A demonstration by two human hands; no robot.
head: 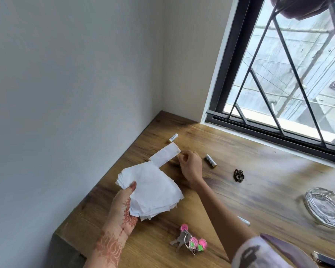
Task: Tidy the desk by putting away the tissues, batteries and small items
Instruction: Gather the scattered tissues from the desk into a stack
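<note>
left hand point(122, 206) fingers pinching tissue stack point(153, 190); right hand point(190, 165) fingers curled at folded tissue point(165, 154) (contact unclear); glass ashtray point(325, 206) empty.

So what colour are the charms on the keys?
Pink with green bits, seen from the head view: the charms on the keys.

One head-worn wide-angle view looks down, tilted, close over the wooden desk point(230, 182) filling the lower frame, wall upper left, window point(290, 74) upper right.
</note>
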